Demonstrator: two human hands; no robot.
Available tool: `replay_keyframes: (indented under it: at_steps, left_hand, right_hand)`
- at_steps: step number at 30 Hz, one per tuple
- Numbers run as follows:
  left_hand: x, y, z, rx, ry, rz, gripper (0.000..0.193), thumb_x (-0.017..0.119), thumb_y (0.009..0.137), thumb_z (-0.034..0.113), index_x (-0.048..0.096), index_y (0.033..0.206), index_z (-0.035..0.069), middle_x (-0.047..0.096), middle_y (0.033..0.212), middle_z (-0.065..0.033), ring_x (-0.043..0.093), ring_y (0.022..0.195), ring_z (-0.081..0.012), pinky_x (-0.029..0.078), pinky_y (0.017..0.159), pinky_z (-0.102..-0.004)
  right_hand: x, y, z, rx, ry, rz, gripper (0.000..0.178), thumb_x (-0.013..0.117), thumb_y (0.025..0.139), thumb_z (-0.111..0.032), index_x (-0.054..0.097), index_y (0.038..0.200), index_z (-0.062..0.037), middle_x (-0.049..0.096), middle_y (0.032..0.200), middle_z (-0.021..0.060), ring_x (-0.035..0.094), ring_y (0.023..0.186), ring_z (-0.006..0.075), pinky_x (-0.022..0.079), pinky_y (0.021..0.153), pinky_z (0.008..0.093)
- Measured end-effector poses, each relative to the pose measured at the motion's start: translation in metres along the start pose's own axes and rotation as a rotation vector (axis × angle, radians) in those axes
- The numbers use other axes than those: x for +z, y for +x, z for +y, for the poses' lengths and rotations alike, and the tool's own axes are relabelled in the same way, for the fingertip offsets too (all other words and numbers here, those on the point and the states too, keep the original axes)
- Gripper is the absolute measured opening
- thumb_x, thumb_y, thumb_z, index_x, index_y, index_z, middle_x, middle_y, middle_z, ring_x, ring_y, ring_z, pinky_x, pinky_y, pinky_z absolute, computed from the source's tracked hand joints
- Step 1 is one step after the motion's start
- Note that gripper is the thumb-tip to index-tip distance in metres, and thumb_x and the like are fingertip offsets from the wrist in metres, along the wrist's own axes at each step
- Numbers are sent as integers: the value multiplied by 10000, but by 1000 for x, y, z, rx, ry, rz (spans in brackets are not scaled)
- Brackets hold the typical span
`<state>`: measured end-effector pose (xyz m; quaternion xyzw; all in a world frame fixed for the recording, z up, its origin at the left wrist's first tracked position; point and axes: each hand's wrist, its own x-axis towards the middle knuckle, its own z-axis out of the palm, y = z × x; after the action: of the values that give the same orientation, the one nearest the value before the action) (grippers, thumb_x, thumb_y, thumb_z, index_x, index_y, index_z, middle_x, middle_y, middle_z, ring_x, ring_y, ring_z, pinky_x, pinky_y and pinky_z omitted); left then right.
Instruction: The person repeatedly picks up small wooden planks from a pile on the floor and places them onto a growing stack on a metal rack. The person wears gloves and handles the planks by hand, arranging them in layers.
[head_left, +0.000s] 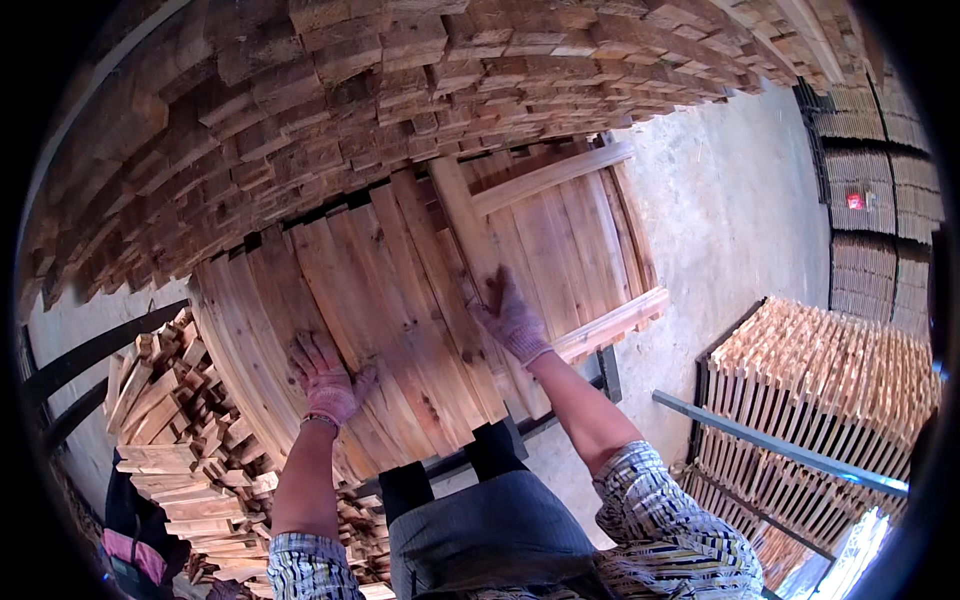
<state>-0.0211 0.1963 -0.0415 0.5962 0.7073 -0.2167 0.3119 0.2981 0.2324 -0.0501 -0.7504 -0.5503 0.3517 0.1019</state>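
My left hand (330, 382), in a pale pinkish work glove, lies flat with fingers spread on a row of wooden planks (385, 300). Farther right, my right hand (514, 322), gloved the same way, rests on the boards near a lengthwise strip (460, 205); its fingers look stretched out, and a dark patch shows by their tips. The planks lie side by side, their near ends uneven. Right of that strip is a panel of boards (555, 235) with a crosspiece (555, 178) along its far side and another batten (615, 322) along its near side.
A tall stack of plank ends (330, 90) rises beyond the boards. Loose wood offcuts (205, 440) lie heaped at lower left. Stacked slatted wood (810, 390) stands at right behind a metal bar (780, 440). More bundled stacks (865, 190) stand at far right on the concrete floor (735, 190).
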Motion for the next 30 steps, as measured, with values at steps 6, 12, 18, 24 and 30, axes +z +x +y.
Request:
replay_keyframes:
  at_steps: [6,12,18,24,30]
  left_hand:
    - [1,0,1,-11,35,14,1191,605,806,666,-42,1551,0,-68,1605,-286,-95,1476,-488,-28,1181,-595]
    - [-2,-6,-4,24,-13,83,1197,625,777,681,42,1548,-25,14,1598,-305,-58,1476,-497,-17,1183,-599]
    - [-20,6,14,90,-50,126,1181,628,766,677,91,1548,-26,80,1591,-305,9,1472,-507,18,1186,-602]
    - [-6,-13,-16,98,-119,125,1120,594,805,664,118,1544,-31,80,1606,-275,28,1485,-479,27,1188,-601]
    - [-16,-12,-21,176,-188,127,1110,605,814,635,104,1547,-31,78,1605,-282,40,1483,-478,55,1190,-592]
  right_hand:
    - [22,-1,-11,89,-14,-131,855,646,900,-404,214,1536,-30,551,1353,249,618,1154,372,495,950,440]
    - [-1,43,58,69,55,-111,813,590,924,-492,313,1482,31,535,1402,209,521,1300,323,426,1061,397]
    - [35,56,96,-77,101,29,763,531,968,-496,343,1469,48,416,1486,271,409,1391,361,343,1129,361]
    - [35,72,68,123,274,-256,668,513,987,-458,417,1392,64,528,1376,262,515,1277,370,410,1041,403]
    - [32,93,101,-134,-727,-139,606,451,1014,-441,427,1379,42,513,1373,266,451,1329,373,402,1057,406]
